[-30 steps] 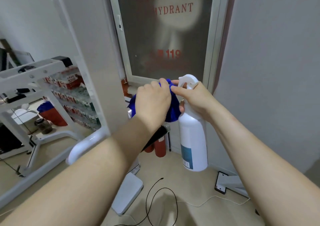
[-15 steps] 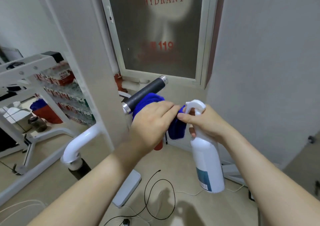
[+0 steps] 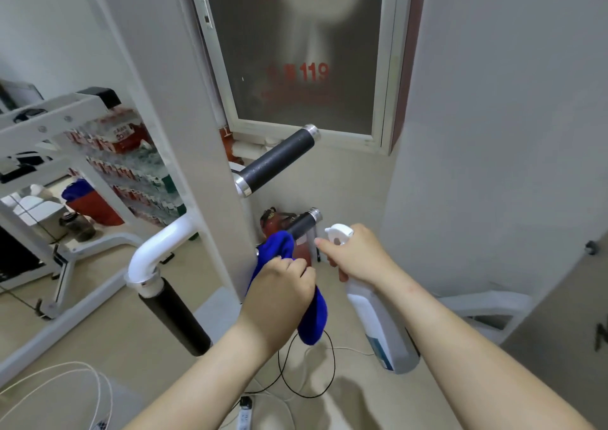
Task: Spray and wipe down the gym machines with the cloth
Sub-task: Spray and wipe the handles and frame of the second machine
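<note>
My left hand (image 3: 279, 285) reaches forward with the knuckles up. Its fingers are curled tight round the blue cloth (image 3: 314, 321), which is bunched over the near end of the lower black handle (image 3: 304, 224) of the machine, beside its white upright (image 3: 197, 133). A tail of cloth hangs below my fist. Just beside it, my right hand (image 3: 355, 255) grips the neck of the white spray bottle (image 3: 378, 324), forefinger stretched out by the nozzle head. The bottle hangs tilted under my forearm, above the floor.
</note>
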{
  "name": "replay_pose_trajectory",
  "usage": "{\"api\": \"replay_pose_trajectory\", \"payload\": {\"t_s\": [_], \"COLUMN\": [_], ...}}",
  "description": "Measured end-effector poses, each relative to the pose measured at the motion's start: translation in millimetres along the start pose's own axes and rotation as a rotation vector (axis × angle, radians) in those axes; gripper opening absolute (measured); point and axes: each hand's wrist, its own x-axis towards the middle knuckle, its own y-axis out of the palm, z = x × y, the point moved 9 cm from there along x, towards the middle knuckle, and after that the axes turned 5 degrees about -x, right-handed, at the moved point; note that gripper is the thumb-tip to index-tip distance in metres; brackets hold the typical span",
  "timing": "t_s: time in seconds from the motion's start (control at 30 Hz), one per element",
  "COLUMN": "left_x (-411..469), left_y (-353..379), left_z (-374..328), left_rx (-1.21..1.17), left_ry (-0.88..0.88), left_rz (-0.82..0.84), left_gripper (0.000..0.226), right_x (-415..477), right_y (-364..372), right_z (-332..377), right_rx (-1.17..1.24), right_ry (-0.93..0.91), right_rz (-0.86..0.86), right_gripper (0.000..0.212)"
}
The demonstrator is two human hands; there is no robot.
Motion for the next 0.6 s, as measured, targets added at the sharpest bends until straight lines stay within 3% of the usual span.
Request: {"api": "replay_pose_trajectory", "payload": {"t_s": [0.2, 0.3, 0.43, 0.6], "left_x": [14.0, 47.5, 74.2, 68.3], "left_y": [-42.5, -51.2, -8.9, 20.7], "left_z": [16.5, 29.9, 54.8, 48.9], "left_rx": [-0.287, -0.193, -0.099, 0.158], "left_ry": [-0.208, -0.281, -0.437, -0.355], "left_rz": [-0.232, -0.267, -0.008, 0.223], "left_gripper": [0.027, 0.021, 0.026, 0.066], "right_x": [-2.9, -5.7, -9.0, -12.9], "right_y": [-5.5, -5.6, -12.2, -9.2], "right_z": [-14.3, -19.8, -25.8, -21.7], "right_rx": [0.142, 0.177, 0.313, 0.374], "right_ry": [0.028, 0.047, 0.061, 0.049], "right_rz": [-0.075, -0.048, -0.107, -0.075], "right_gripper": [0.047, 0.027, 0.026, 0.027]}}
